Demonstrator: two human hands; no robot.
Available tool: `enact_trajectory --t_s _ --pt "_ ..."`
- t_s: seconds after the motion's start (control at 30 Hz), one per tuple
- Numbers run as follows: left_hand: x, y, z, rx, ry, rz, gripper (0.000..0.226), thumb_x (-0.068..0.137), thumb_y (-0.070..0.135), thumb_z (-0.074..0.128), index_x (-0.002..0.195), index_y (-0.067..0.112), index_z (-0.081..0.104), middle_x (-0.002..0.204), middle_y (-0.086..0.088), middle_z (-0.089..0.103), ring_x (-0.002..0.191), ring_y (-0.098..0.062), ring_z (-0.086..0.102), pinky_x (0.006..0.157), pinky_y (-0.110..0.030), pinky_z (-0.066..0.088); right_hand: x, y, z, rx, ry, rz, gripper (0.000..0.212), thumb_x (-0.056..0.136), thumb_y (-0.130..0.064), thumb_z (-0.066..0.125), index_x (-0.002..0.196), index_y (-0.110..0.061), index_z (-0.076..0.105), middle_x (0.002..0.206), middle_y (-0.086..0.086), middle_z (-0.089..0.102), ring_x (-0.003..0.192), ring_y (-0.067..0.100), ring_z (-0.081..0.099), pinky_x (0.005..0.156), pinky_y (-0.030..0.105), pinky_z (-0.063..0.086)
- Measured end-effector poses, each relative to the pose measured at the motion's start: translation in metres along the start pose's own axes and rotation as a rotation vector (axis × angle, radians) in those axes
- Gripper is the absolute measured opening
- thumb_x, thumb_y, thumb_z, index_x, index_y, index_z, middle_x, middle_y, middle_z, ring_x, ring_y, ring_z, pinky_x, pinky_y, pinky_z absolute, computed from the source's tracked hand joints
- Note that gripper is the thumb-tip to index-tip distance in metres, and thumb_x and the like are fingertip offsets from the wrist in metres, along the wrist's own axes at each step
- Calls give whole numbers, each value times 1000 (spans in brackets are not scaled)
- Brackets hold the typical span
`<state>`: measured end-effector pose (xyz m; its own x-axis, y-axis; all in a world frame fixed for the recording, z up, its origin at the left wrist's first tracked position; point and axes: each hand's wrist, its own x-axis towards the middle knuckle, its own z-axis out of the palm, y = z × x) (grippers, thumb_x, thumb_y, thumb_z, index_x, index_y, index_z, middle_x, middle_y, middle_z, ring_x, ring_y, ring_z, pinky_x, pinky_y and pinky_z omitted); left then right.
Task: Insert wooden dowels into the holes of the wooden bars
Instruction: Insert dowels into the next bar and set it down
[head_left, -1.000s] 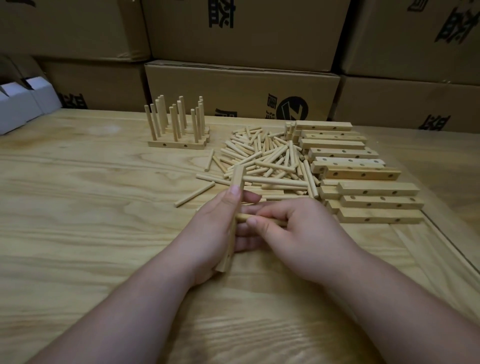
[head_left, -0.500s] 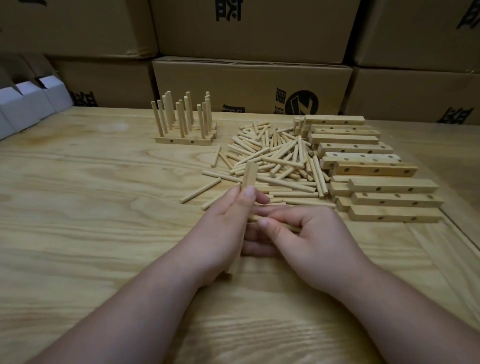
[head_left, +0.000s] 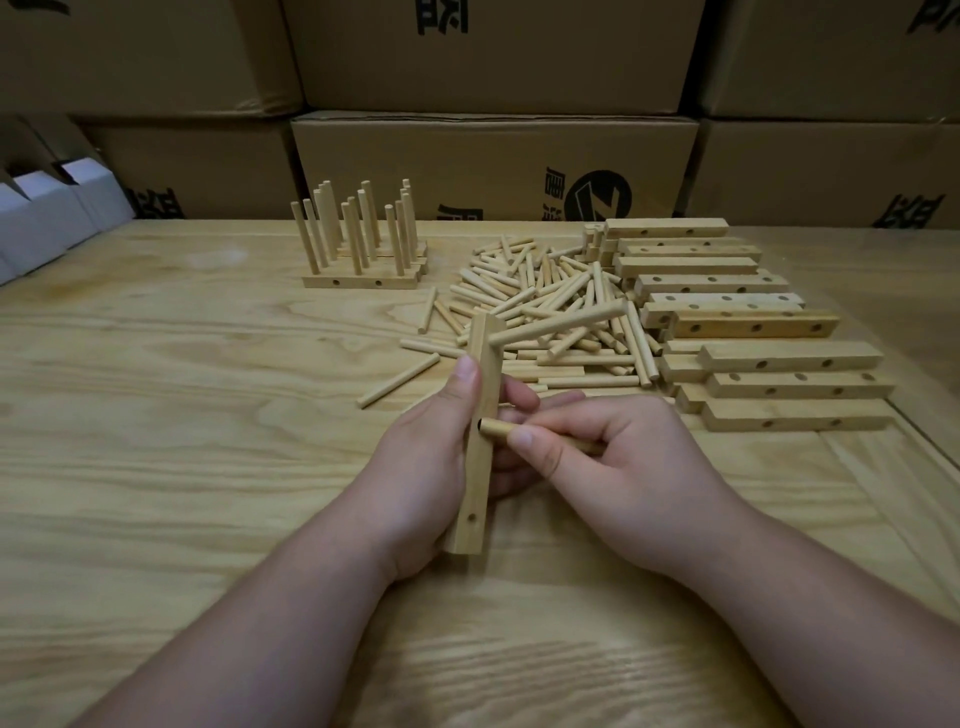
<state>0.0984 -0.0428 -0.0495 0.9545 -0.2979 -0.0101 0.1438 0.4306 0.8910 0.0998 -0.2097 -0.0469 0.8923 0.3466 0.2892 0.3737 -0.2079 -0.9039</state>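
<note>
The left hand (head_left: 431, 467) grips a wooden bar (head_left: 477, 441) almost upright above the table (head_left: 156, 415), thumb along its left face and fingers curled behind it. One dowel (head_left: 558, 325) already sits in the bar's top hole, pointing toward 2 o'clock. The right hand (head_left: 613, 467) pinches a second dowel (head_left: 501, 431) between thumb and forefinger; its tip touches the bar's middle hole, at 9 o'clock from the fingertips. Loose dowels (head_left: 550, 306) and spare bars (head_left: 753, 332) lie at 1 o'clock.
</note>
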Motion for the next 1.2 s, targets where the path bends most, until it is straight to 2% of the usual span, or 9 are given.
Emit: enact_trajectory --t_s 0.1,0.17,0.33,0.47,0.67,0.9,0.97,1.07,1.2 --pt "1 -1 -1 42 0 18 52 92 56 40 102 8 56 104 -14 77 101 -25 75 72 -31 60 -1 -4 -2 -29 -21 15 13 92 -14 69 92 -15 82 95 -9 77 97 2 71 90 22 55" --pt "2 -2 -2 80 1 20 50 92 56 41 103 9 55 112 -15 76 107 -29 73 77 -35 61 0 -5 -5 -84 -50 28 15 93 -13 68 92 -17 82 99 -14 76 106 -6 65 92 12 48" --pt "3 -5 -6 110 75 34 48 87 57 47 97 12 61 102 -18 77 97 -31 75 75 -38 61 5 -12 -4 -171 -79 63 16 94 -16 67 92 -20 83 102 -20 75 115 -14 57 99 12 43" --pt "5 -6 -5 141 139 49 43 84 59 49 84 21 70 91 -17 75 85 -27 75 74 -41 61 6 -19 -4 -286 -71 113 16 95 -27 66 92 -32 82 93 -29 73 99 -16 63 94 20 50" --pt "6 -8 -4 210 155 71 48 102 54 37 83 21 66 73 -5 72 64 -13 71 65 -31 59 6 -26 0 -369 -65 177 17 94 -36 64 91 -34 80 81 -23 75 83 -2 71 86 38 57" --pt "3 -5 1 257 125 65 46 104 50 35 90 12 57 69 -5 73 65 -16 73 62 -29 60 7 -37 -7 -173 -120 339 19 96 -25 65 85 -24 81 79 -13 77 80 -3 72 80 17 54" --pt "3 -5 2 259 136 60 44 100 52 39 85 17 60 78 -10 75 76 -24 75 71 -39 62 8 -40 -10 -66 -135 406 19 96 -19 65 89 -13 81 74 -6 77 72 1 73 68 11 54" --pt "1 -6 2 292 136 72 41 95 55 41 80 24 63 83 -14 74 83 -31 75 81 -48 62 7 -45 -14 106 -151 531 21 97 -9 60 83 -2 73 41 -8 59 35 -2 56 37 4 36" --pt "1 -5 4 309 159 81 41 101 50 39 83 20 60 78 -9 74 79 -29 74 73 -42 63 8 -42 -10 170 -139 536 21 98 -9 58 83 -5 71 36 -14 52 31 -4 50 34 3 32"
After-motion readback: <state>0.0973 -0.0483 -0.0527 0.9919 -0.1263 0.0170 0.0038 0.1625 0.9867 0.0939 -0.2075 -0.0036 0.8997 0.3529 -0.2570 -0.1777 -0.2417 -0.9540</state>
